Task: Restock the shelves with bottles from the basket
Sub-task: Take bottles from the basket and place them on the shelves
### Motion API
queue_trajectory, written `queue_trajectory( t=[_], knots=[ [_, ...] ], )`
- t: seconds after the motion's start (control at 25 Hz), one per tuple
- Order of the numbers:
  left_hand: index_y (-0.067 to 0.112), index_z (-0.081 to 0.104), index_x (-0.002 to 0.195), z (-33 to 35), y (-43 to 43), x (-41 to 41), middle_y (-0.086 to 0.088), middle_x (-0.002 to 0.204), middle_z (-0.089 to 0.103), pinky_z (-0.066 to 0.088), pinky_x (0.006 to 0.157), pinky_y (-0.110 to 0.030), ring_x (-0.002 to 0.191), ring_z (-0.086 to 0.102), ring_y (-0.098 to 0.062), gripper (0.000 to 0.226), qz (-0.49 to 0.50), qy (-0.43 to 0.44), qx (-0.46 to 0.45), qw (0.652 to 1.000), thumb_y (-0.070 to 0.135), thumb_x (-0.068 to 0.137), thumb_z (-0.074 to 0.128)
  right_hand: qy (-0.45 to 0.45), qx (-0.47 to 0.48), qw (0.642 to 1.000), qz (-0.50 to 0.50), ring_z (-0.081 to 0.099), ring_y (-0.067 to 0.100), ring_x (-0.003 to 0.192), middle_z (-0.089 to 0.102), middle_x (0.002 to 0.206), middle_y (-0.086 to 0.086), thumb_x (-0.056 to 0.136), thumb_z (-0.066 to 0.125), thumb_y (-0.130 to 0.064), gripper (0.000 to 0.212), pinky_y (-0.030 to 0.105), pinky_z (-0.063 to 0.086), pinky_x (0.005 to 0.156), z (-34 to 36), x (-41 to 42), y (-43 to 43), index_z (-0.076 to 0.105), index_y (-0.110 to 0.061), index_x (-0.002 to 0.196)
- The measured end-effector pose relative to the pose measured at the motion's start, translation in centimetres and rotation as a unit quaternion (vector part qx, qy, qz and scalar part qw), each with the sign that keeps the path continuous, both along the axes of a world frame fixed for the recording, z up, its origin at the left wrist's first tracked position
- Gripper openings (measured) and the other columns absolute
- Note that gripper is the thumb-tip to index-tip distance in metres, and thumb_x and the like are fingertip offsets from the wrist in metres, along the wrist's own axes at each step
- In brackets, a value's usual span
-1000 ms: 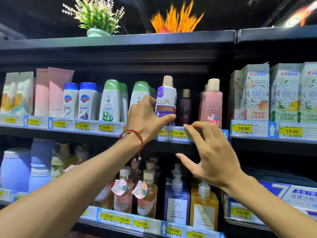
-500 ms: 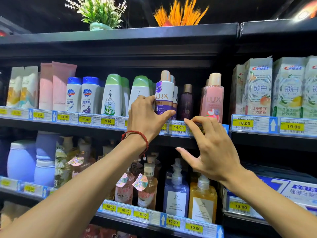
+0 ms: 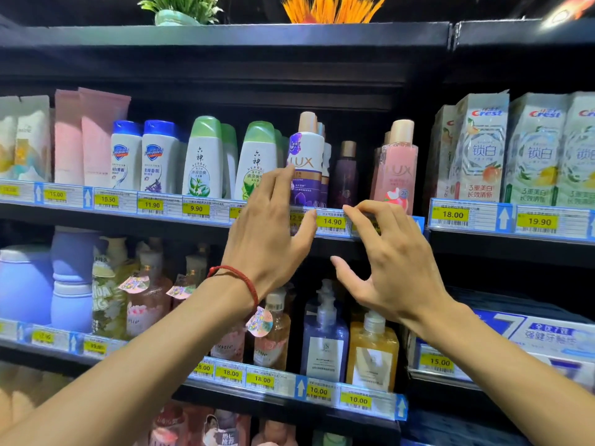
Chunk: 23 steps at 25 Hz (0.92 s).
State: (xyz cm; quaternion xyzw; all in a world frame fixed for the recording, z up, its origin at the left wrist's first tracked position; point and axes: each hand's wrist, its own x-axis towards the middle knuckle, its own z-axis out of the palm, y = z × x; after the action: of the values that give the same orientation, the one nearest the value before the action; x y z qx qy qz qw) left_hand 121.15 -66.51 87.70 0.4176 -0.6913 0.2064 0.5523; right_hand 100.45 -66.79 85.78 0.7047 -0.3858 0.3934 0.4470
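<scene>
Dark shelving unit (image 3: 225, 62) fills the view, packed w/ toiletries. Crest boxes (image 3: 483, 149) sit in the R section. On the shelf (image 3: 128, 225), the purple LUX bottle (image 3: 307, 156) stands upright at the front edge. It's btwn green-cap bottles (image 3: 257, 156) on its L and a small dark bottle (image 3: 346, 178), then a pink LUX bottle (image 3: 397, 169), on its R. L hand (image 3: 267, 239) is up in front of it. Its fingers (image 3: 280, 185) are straight, tips over the bottle's L side, not wrapped round it. The thumb lies over the price strip (image 3: 333, 222). R hand (image 3: 402, 268) is just beside, fingers (image 3: 360, 215) bent, holding nothing, tips at the strip below the pink bottle, thumb splayed wide. Red cord (image 3: 248, 281) on L wrist.
</scene>
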Motion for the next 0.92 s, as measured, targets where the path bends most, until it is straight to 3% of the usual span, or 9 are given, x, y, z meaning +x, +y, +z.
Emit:
queue_trajectory(
  t=[0.12, 0.24, 0.72, 0.92],
  knots=[
    [0.016, 0.04, 0.153, -3.2, 1.2, 1.6, -0.005, 0.156, 0.042, 0.038, 0.115, -0.042, 0.142, 0.042, -0.027, 0.066, 0.084, -0.123, -0.024, 0.989, 0.046, 0.095, 0.051, -0.015, 0.004, 1.0, -0.007, 0.052, 0.035, 0.128, 0.055, 0.142, 0.013, 0.089, 0.063, -0.045, 0.067, 0.045, 0.043, 0.108, -0.9, 0.8, 1.6, 0.057, -0.007, 0.143],
    [0.019, 0.04, 0.155, -6.5, 1.7, 3.1, -0.007, 0.159, 0.04, 0.037, 0.116, -0.048, 0.148, 0.036, -0.03, 0.069, 0.1, -0.193, 0.0, 0.976, 0.048, 0.092, 0.05, -0.035, 0.011, 0.998, -0.045, 0.051, 0.036, 0.131, 0.055, 0.143, 0.011, 0.088, 0.062, -0.043, 0.062, 0.046, 0.042, 0.104, -3.1, 1.9, 3.9, 0.059, -0.011, 0.141],
    [0.02, 0.041, 0.155, -20.4, 4.7, 8.2, -0.012, 0.163, 0.035, 0.033, 0.116, -0.054, 0.149, 0.033, -0.037, 0.071, 0.09, -0.31, 0.155, 0.933, 0.056, 0.094, 0.047, -0.095, 0.21, 0.968, -0.095, 0.045, 0.034, 0.141, 0.054, 0.149, 0.009, 0.089, 0.062, -0.049, 0.065, 0.048, 0.036, 0.116, -19.3, 7.3, 9.1, 0.059, -0.014, 0.143],
    [0.021, 0.039, 0.156, -26.5, 8.0, 11.9, -0.01, 0.163, 0.035, 0.03, 0.118, -0.055, 0.149, 0.032, -0.035, 0.072, 0.11, -0.326, 0.238, 0.908, 0.057, 0.094, 0.044, -0.099, 0.285, 0.952, -0.056, 0.044, 0.033, 0.143, 0.053, 0.151, 0.008, 0.089, 0.065, -0.046, 0.064, 0.05, 0.034, 0.118, -25.8, 10.9, 11.2, 0.059, -0.014, 0.144]
  ],
)
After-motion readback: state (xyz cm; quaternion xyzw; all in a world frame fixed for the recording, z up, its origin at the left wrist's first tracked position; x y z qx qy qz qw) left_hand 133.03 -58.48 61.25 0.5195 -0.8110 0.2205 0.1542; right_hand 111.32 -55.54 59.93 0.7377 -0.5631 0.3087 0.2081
